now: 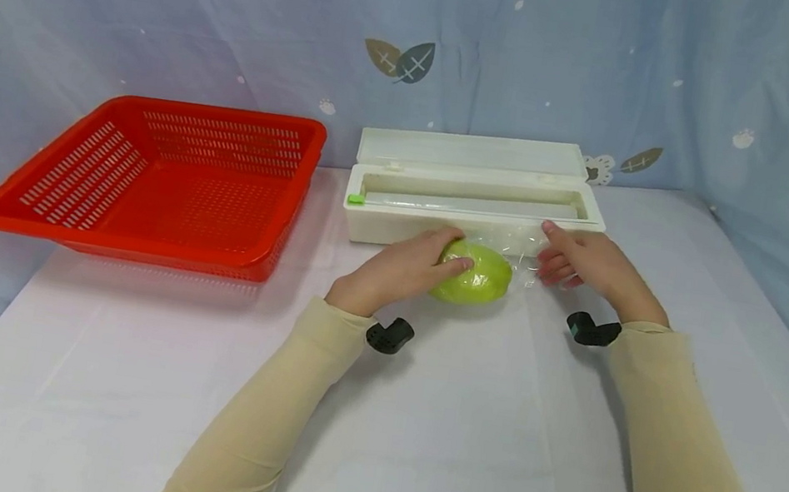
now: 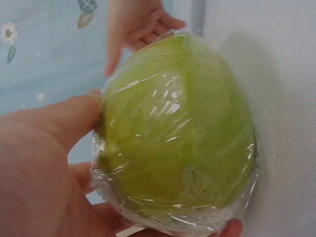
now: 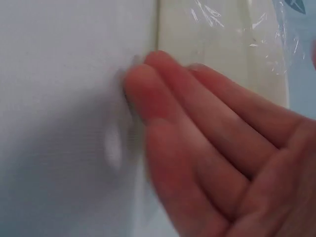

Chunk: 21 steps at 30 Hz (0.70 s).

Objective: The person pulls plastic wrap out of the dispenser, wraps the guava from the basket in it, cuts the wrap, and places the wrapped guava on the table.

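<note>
My left hand (image 1: pixel 402 268) holds a yellow-green oval fruit (image 1: pixel 477 277) from its left side, thumb on top. Clear cling film wraps the fruit (image 2: pixel 177 123); it looks creased and shiny in the left wrist view, bunched at the lower end. To the right, my right hand (image 1: pixel 584 264) is beside loose cling film (image 1: pixel 523 268) stretching from the fruit's end. Its thumb stands apart from the fingers, which are slightly bent in the right wrist view. Just behind both hands stands a white cling film box (image 1: pixel 396 234), its lid (image 1: pixel 471 153) raised.
A red plastic basket (image 1: pixel 137 245) with slotted sides sits at the left on the white-covered table (image 1: pixel 441 454). Inside the box is a white roll (image 1: pixel 468 204), and a small green piece (image 1: pixel 356 199) sits at its front left corner. A blue patterned curtain (image 1: pixel 511 61) hangs behind.
</note>
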Tool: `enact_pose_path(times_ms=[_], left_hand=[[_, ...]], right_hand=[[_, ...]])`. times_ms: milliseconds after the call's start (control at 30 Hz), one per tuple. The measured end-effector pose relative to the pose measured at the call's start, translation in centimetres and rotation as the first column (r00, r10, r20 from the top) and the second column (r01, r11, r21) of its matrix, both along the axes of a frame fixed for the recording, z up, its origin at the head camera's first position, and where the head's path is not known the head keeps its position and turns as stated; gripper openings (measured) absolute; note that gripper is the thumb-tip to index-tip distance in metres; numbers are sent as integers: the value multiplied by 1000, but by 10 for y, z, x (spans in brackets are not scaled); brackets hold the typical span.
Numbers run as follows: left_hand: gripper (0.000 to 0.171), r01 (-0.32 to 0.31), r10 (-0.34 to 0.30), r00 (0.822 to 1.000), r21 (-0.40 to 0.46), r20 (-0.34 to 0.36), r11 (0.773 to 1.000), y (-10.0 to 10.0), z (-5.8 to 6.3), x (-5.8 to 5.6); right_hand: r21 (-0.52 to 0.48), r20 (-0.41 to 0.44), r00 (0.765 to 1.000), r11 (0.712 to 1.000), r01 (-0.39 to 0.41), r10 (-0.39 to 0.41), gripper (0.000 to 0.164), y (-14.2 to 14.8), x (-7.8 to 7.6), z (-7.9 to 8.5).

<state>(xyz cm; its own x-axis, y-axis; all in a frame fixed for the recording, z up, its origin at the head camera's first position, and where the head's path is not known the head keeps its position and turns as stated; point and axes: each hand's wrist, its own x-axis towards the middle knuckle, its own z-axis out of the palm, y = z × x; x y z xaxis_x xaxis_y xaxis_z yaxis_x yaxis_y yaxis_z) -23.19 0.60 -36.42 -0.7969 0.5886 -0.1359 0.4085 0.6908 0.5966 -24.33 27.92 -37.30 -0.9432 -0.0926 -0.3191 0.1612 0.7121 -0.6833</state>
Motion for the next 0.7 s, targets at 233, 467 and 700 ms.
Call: enact_pose_path(times_ms=[233, 467, 700], left_hand=[[64, -46, 33, 986, 79, 165, 996, -6, -3, -5], [75, -59, 18, 961, 140, 277, 988, -12, -4, -12], [67, -14, -47, 970, 244, 240, 970, -13, -12, -14]], right_hand=[[-116, 94, 990, 989, -97, 108, 59, 3, 3, -15], [-314, 50, 986, 940, -134, 157, 51, -8, 1, -32], [-435, -11, 997, 898, -70, 72, 55, -34, 2, -34]])
